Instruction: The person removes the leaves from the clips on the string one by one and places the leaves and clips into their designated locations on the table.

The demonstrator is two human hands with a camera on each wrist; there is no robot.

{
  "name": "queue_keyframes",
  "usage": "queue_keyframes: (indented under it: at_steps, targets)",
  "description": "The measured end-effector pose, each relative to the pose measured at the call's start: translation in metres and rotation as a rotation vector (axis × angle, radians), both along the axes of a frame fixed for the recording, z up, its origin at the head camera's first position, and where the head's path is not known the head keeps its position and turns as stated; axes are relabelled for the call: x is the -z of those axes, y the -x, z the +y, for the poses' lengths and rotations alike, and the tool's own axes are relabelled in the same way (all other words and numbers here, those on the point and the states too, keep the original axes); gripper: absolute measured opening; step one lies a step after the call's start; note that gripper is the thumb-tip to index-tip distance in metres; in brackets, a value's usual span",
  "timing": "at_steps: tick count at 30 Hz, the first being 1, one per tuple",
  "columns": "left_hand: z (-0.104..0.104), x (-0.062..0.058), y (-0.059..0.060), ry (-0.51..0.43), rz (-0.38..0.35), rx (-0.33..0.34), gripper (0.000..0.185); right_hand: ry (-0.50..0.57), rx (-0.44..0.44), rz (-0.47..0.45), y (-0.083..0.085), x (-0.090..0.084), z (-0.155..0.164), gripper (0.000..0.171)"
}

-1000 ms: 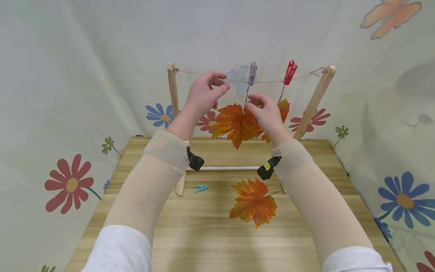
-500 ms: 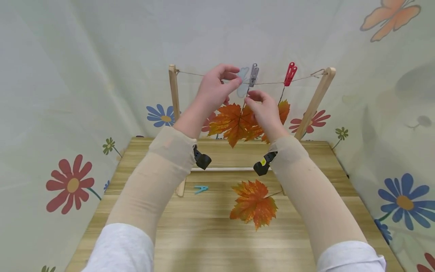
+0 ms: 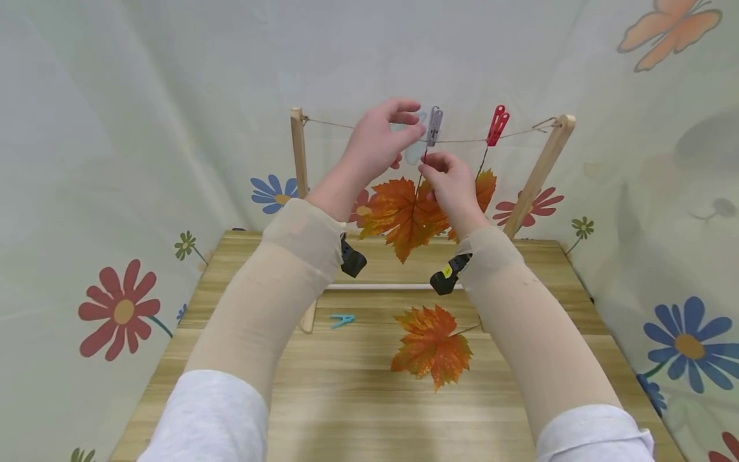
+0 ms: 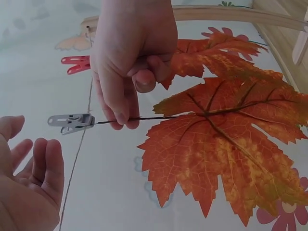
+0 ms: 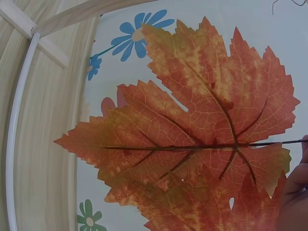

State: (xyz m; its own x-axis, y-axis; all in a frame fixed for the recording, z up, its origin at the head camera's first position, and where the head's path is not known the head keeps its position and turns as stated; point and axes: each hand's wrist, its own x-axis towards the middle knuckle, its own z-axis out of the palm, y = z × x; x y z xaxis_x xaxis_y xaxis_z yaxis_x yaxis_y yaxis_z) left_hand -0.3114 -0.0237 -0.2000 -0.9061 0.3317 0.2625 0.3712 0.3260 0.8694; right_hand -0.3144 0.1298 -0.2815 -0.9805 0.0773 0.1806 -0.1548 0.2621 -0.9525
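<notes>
Now the left hand [image 3: 381,139] seems nearer the grey clothespin [image 3: 434,126].

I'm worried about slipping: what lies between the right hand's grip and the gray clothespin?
Just a short bit of dark leaf stem between right hand and gray clothespin, in the left wrist view.

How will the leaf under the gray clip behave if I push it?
The leaf is probably light, since it looks thin. It may flex yet not go limp, as it spreads without much droop. Pushed, it could swing from the gray clip on its slim stem, though the right hand pinching that stem might steady it.
</notes>
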Motion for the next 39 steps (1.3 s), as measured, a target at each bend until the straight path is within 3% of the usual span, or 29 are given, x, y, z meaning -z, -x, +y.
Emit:
queue_keyframes:
  at_steps: [12,29,39]
  targets:
    - [0.008,-0.002,0.004,-0.061,-0.070,-0.012,0.039,0.023,-0.013,0.038,0.000,0.002,-0.002,0.027]
    - [0.022,-0.004,0.008,0.052,-0.074,-0.030,0.044,0.036,-0.030,0.064,-0.003,0.003,-0.008,0.022]
    - [0.023,-0.014,0.012,0.123,-0.088,-0.048,0.046,0.011,-0.036,0.046,-0.003,0.002,-0.011,0.026]
